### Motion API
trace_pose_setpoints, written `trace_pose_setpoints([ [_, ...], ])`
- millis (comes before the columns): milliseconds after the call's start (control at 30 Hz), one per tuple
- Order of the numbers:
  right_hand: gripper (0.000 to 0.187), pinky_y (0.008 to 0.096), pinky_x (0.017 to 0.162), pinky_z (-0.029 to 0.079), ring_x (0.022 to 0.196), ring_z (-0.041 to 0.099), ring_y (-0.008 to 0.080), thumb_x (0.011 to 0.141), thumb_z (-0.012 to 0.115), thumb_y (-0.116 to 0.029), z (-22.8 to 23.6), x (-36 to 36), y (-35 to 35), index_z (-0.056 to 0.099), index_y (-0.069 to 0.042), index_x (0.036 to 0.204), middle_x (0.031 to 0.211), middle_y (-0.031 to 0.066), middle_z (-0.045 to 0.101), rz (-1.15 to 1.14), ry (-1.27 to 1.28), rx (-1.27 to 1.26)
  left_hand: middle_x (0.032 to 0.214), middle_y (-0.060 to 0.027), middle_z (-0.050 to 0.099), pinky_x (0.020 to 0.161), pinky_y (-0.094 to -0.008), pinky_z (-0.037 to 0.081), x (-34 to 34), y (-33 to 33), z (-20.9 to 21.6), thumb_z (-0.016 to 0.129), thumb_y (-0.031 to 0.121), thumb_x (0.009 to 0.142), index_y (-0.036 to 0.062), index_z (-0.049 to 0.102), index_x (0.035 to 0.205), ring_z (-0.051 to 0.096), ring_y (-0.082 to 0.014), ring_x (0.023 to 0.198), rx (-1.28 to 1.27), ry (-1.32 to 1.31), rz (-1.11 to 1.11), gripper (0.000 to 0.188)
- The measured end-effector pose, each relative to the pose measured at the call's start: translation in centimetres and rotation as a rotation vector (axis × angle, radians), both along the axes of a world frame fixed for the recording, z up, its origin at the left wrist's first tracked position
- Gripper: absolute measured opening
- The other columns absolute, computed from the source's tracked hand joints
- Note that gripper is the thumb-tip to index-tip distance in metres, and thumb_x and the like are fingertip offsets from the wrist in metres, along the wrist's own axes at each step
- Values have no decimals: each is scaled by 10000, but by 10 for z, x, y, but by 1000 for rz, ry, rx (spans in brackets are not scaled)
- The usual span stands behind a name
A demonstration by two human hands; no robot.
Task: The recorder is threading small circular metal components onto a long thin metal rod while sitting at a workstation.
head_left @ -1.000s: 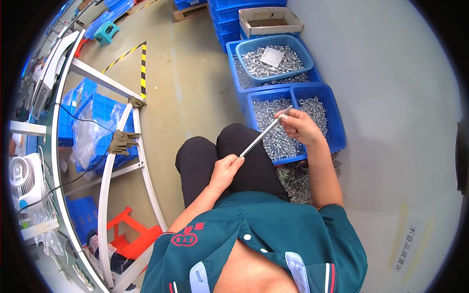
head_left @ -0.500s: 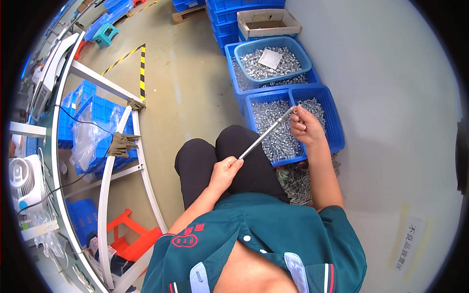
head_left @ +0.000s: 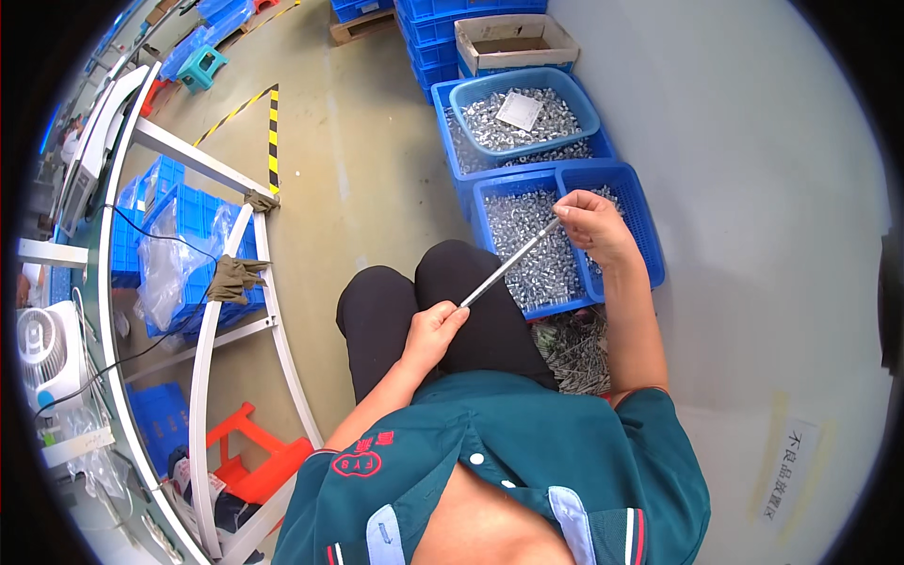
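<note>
My left hand (head_left: 436, 331) is closed around the lower end of a thin silver metal rod (head_left: 497, 275), held slanting up to the right above my thighs. My right hand (head_left: 597, 226) pinches at the rod's upper tip, and its fingertips mostly cover the small metal sleeve there. Beneath the rod's far end and my right hand stands a blue divided bin (head_left: 650, 240). Small shiny metal sleeves (head_left: 532, 268) fill its left compartment, and more lie in the right one, partly hidden by my hand.
Behind the bin, a light-blue basin (head_left: 589, 113) of metal parts rests on another blue crate. A heap of thin metal rods (head_left: 574, 353) lies beside my right thigh. A white wall (head_left: 734, 235) rises at right; a white-framed bench (head_left: 202, 395) and red stool (head_left: 268, 461) stand left.
My right hand has turned over, and its fingers have closed at the rod's tip, hiding the small metal piece seen there before. My left hand has stayed in place.
</note>
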State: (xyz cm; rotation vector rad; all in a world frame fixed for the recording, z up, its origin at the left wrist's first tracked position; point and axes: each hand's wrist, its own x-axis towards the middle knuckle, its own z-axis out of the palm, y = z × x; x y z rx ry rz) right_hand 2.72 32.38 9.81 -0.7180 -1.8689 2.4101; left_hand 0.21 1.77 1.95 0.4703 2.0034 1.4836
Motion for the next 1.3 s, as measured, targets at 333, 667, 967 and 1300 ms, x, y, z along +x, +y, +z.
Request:
trace_pose_setpoints([
  [333,96,163,377,249,438,353,11,803,661,-126,-18,-1,-30,593,-64,830,599,-67,467,7,-34,-127,538,33,356,455,-253,294,0,2,-6,596,226,872,20,502,658,322,-40,527,34,-7,24,311],
  [667,300,155,435,299,584,415,53,872,497,-36,-49,19,-30,489,33,1164,818,46,515,-172,-88,-552,556,62,337,452,-235,260,-2,3,-6,592,225,879,34,475,637,296,-25,538,73,-82,51,330],
  [967,83,165,395,300,489,406,56,898,529,-136,-62,18,-15,533,-60,931,764,43,543,-271,52,-701,553,49,349,458,-246,287,-2,2,-3,595,226,875,22,481,646,312,-37,538,33,-65,39,328],
  [1300,210,145,366,261,463,356,30,930,498,-236,-49,13,3,573,-40,943,670,2,478,-104,186,-845,531,12,348,453,-262,301,0,2,-1,595,234,870,11,489,660,324,-46,528,-5,-5,15,325],
])
